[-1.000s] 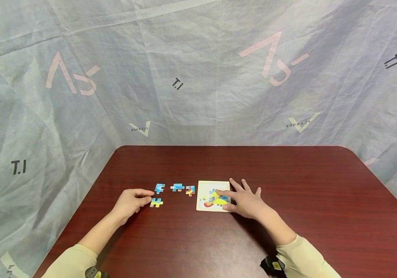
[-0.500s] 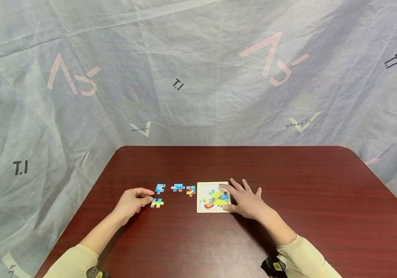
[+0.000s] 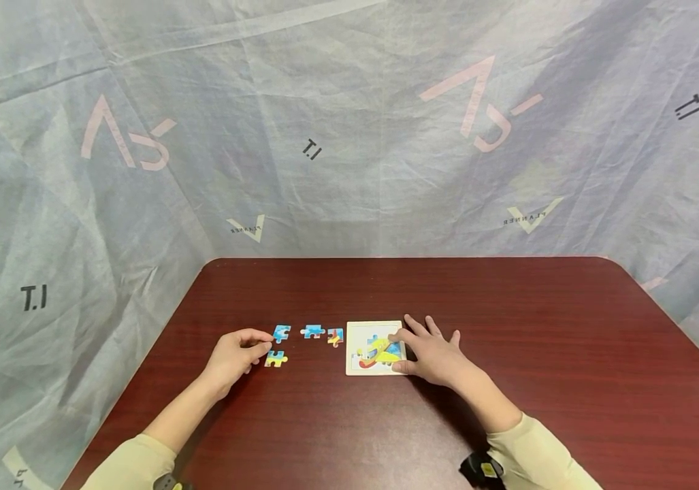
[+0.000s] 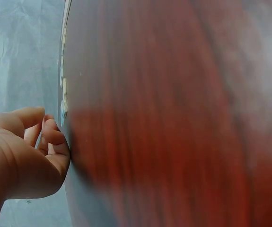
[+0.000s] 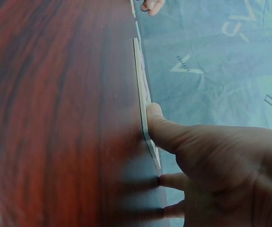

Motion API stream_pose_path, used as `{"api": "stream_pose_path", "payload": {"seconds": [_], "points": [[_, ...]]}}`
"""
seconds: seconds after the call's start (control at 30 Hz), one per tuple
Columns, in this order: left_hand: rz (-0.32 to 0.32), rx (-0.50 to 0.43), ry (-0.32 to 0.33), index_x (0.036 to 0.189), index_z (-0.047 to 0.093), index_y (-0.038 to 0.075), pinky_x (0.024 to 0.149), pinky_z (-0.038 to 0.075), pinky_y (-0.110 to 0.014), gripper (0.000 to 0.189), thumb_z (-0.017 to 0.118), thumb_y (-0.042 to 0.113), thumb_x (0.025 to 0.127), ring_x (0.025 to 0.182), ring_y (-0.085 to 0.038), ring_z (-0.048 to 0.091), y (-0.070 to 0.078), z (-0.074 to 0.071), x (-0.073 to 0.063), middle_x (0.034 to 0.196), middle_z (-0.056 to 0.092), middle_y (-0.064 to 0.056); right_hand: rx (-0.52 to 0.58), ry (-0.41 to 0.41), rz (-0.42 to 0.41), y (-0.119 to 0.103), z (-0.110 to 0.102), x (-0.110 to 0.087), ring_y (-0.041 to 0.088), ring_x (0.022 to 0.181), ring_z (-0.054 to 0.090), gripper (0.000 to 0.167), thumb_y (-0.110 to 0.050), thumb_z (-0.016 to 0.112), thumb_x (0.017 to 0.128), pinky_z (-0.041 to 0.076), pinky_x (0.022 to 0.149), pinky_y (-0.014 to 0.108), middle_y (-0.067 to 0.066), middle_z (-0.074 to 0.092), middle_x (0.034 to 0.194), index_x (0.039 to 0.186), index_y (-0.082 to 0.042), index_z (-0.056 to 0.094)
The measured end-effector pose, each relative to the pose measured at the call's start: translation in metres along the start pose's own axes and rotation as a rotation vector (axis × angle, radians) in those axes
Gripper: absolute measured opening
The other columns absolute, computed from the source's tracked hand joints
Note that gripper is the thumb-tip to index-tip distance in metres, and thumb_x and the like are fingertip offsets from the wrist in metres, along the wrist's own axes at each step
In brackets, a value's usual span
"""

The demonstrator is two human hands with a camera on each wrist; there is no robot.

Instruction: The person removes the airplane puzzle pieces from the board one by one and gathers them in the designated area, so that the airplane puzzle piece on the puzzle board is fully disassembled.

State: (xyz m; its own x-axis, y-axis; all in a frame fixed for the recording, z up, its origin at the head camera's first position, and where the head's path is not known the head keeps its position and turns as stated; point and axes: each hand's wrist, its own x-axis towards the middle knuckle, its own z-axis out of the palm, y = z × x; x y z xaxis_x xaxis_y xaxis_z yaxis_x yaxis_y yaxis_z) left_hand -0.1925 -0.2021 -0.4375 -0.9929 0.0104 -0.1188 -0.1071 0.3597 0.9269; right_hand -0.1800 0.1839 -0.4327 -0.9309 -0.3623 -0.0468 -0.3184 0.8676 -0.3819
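On the red-brown desk (image 3: 374, 429), the left grip (image 3: 233, 359), a bare hand, has its fingers bent and its thumb and forefinger tips near together at the left edge of a blue puzzle piece (image 3: 282, 333); whether they pinch it or only touch it, I cannot tell. A yellow-and-blue piece (image 3: 275, 359) lies just nearer than that one. To the right are a second blue piece (image 3: 312, 331) and, just beside it, a red, yellow and blue piece (image 3: 335, 336). Right of this row lies the pale puzzle tray (image 3: 349, 348), flat, with part of a yellow, blue and red picture (image 3: 381, 352) in it and white base showing on its left and far sides. The right grip (image 3: 435, 355) rests with thumb and forefinger over the tray's right side, its other fingers spread out past the tray's right edge, not curled round anything. Both arms wear pale sleeves (image 3: 539, 452), and printed grey cloth (image 3: 374, 184) hangs beyond the desk.
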Motion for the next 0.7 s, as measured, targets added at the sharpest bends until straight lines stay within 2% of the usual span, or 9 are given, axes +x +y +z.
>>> {"api": "stream_pose_path", "payload": {"seconds": [0.23, 0.43, 0.7], "points": [[0.019, 0.0, -0.011, 0.11, 0.072, -0.001, 0.053, 0.04, -0.026, 0.018, 0.07, 0.01, 0.096, 0.069, -0.02, 0.053, 0.004, 0.011, -0.001, 0.085, 0.061, -0.008, 0.037, 0.033, -0.004, 0.002, 0.002, 0.001, 0.055, 0.144, 0.024, 0.046, -0.039, 0.077, 0.089, 0.011, 0.093, 0.089, 0.016, 0.034, 0.16, 0.127, -0.021, 0.057], [0.039, -0.015, -0.037, 0.11, 0.072, -0.001, 0.052, 0.038, -0.024, 0.017, 0.069, 0.007, 0.095, 0.062, -0.016, 0.046, 0.009, 0.023, -0.002, 0.077, 0.057, -0.005, 0.037, 0.035, -0.015, 0.008, 0.01, 0.005, 0.054, 0.145, 0.021, 0.046, -0.042, 0.075, 0.089, 0.009, 0.095, 0.088, 0.016, 0.031, 0.162, 0.127, -0.021, 0.059], [0.051, -0.025, -0.069, 0.109, 0.073, 0.0, 0.053, 0.04, -0.026, 0.016, 0.07, 0.007, 0.095, 0.064, -0.018, 0.049, 0.016, 0.035, 0.0, 0.08, 0.06, -0.009, 0.025, 0.011, -0.005, -0.002, -0.001, 0.0, 0.055, 0.144, 0.023, 0.043, -0.039, 0.075, 0.091, 0.012, 0.094, 0.088, 0.018, 0.033, 0.16, 0.126, -0.019, 0.061]]}}
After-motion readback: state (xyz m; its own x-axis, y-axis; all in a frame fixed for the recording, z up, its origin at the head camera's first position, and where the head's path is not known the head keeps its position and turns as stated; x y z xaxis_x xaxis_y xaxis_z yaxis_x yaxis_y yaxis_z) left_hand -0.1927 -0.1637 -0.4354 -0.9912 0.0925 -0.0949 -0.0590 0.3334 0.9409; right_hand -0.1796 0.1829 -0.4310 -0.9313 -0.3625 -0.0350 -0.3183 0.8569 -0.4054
